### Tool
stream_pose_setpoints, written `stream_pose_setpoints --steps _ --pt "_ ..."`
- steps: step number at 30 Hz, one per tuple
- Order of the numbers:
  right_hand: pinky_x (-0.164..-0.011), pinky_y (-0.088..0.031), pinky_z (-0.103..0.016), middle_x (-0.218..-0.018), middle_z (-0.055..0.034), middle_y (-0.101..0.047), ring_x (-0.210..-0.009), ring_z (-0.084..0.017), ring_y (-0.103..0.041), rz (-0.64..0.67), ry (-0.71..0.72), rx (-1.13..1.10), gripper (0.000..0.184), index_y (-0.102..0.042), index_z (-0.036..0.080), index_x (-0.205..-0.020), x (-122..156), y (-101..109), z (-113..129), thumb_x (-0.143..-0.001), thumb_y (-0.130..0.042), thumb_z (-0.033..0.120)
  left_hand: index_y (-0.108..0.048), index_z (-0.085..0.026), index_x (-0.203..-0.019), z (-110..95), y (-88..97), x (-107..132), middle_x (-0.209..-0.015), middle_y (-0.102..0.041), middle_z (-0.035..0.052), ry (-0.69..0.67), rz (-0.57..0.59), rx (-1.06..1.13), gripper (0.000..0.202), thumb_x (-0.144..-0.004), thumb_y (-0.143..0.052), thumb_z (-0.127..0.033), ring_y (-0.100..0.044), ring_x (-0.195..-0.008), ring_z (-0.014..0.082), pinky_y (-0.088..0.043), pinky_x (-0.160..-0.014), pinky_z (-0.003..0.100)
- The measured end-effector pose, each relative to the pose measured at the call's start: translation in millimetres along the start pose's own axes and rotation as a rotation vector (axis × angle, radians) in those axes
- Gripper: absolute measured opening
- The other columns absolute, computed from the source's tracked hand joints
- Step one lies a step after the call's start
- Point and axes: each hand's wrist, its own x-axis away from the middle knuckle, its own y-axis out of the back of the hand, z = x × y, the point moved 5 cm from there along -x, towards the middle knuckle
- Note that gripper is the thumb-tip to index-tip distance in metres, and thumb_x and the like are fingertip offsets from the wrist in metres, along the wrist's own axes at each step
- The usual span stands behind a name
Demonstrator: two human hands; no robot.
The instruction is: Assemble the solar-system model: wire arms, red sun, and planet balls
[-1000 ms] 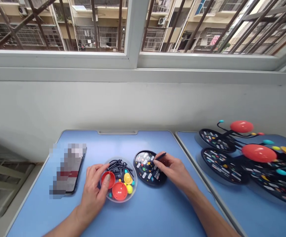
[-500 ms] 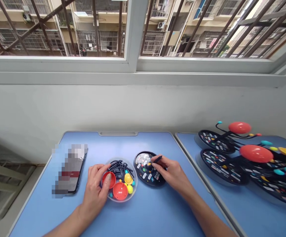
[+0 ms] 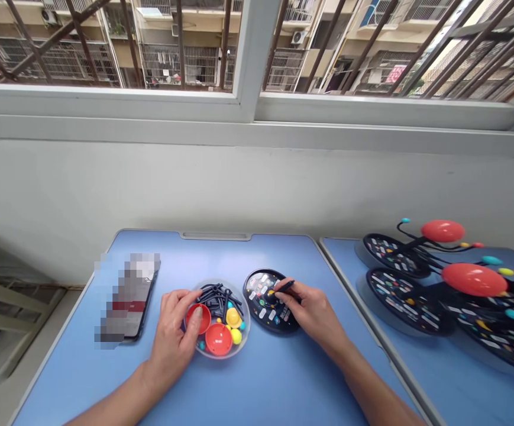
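My left hand (image 3: 173, 337) lay against the near-left side of the clear round dish (image 3: 245, 336), fingers curled around its rim and the thumb pressed on the edge of one red half-shell (image 3: 191, 321). It had hardly shifted over the last second. The dish also held a second red half-shell (image 3: 218, 339), a yellow piece (image 3: 232, 318) and a heap of black rods (image 3: 216, 294).

The change was on the other side. My right hand (image 3: 313, 310), pinching a thin black rod (image 3: 285, 287) between thumb and forefinger, had drawn inward. A second before, the rod pointed up and away over the far-right rim of the black printed disc (image 3: 261, 299); now it lay lower, with its tip brought in to the disc's middle (whether it actually touched there I couldn't tell). The disc sat flat on the blue desk (image 3: 261, 390), just right of the dish. A phone (image 3: 141, 290) lay to the left, well clear, and finished planet models (image 3: 443, 281) stood on the neighbouring desk.
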Motion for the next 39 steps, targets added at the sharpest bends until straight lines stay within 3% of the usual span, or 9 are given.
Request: stream_pose_setpoints --steps 11,18,25,30,32,35,39 --pt "-0.062 -0.043 -0.027 -0.065 -0.0009 -0.06 -0.063 -0.017 -0.058 -0.003 0.043 0.055 0.013 -0.052 0.022 -0.067 -1.0 -9.9 1.1 -0.076 -0.043 0.02 -0.057 -0.02 -0.106 1.6 0.2 0.9 -0.091 -0.057 0.0061 0.004 -0.022 0.023 0.026 -0.083 -0.045 -0.021 -0.05 -0.089 0.0195 -0.045 -0.076 0.033" --pt "-0.065 -0.044 -0.029 -0.069 -0.0024 -0.062 -0.067 -0.019 -0.059 -0.03 0.004 0.022 0.014 -0.055 0.021 -0.069 2.3 -12.1 0.3 -0.076 -0.043 0.025 -0.06 -0.017 -0.102 1.4 1.1 -1.0 -0.09 -0.056 0.0075 0.016 0.001 0.036 0.026 -0.083 -0.043 -0.021 -0.049 -0.089 0.0198 -0.044 -0.078 0.034" --pt "-0.056 -0.045 -0.028 -0.061 0.001 -0.059 -0.055 -0.017 -0.057 -0.042 -0.067 0.013 0.021 -0.06 0.019 -0.084 11.6 -1.6 0.0 -0.069 -0.054 0.032 -0.068 -0.021 -0.087 -2.6 18.5 -11.1 -0.088 -0.053 0.0067 0.177 0.222 -0.164 0.021 -0.075 -0.051 -0.024 -0.047 -0.088 0.0222 -0.039 -0.08 0.039" --pt "-0.058 -0.043 -0.029 -0.068 -0.0024 -0.06 -0.058 -0.016 -0.053 -0.166 -0.007 0.117 0.018 -0.06 0.02 -0.083 29.5 21.0 34.2 -0.076 -0.05 0.034 -0.069 -0.02 -0.086 -15.6 21.6 -24.9 -0.09 -0.052 0.0084 0.15 0.468 -0.36 0.023 -0.068 -0.057 -0.027 -0.044 -0.088 0.0245 -0.035 -0.078 0.038" --pt "-0.057 -0.043 -0.027 -0.072 -0.0036 -0.062 -0.061 -0.016 -0.054 -0.096 0.067 0.096 0.017 -0.061 0.021 -0.082 34.0 16.7 57.8 -0.079 -0.047 0.03 -0.069 -0.017 -0.08 -20.3 17.0 -31.4 -0.088 -0.053 0.0099 0.111 0.545 -0.458 0.02 -0.067 -0.056 -0.022 -0.044 -0.087 0.0252 -0.033 -0.077 0.038" --pt "-0.063 -0.042 -0.026 -0.076 -0.0033 -0.064 -0.07 -0.016 -0.056 0.151 0.176 0.104 0.014 -0.062 0.021 -0.078 33.8 -7.3 91.6 -0.079 -0.048 0.02 -0.068 -0.014 -0.071 -22.7 5.9 -36.9 -0.085 -0.055 0.0114 0.081 0.623 -0.573 0.016 -0.065 -0.054 -0.013 -0.045 -0.088 0.0259 -0.031 -0.075 0.037" --pt "-0.064 -0.038 -0.025 -0.074 -0.0027 -0.063 -0.075 -0.017 -0.055 0.373 0.208 0.255 0.012 -0.063 0.02 -0.074 23.3 -41.4 113.6 -0.076 -0.053 0.014 -0.065 -0.014 -0.067 -17.8 -3.5 -35.1 -0.088 -0.056 0.0109 0.085 0.586 -0.584 0.014 -0.063 -0.052 -0.008 -0.045 -0.09 0.0258 -0.031 -0.074 0.037"
